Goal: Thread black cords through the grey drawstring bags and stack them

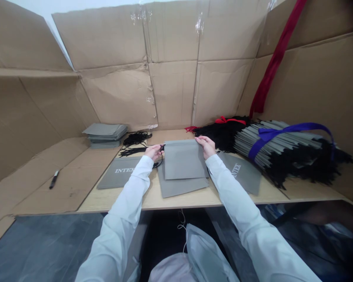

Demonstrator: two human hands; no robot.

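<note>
While the left hand (153, 152) pinches black cord (161, 159) and the right hand (206, 146) grips a grey fabric bag (184, 159) lying on a pale wooden table (182, 201), cardboard sheets (173, 58) line the walls.

Black marker (54, 179) on flattened cardboard (38, 192) at left; stacked grey fabric panels (105, 135) against the cardboard back wall (170, 82); at right, a bundle of grey panels and black cords (278, 150) bound with blue ribbon (291, 131), below a hanging red fabric strip (272, 62).
</note>
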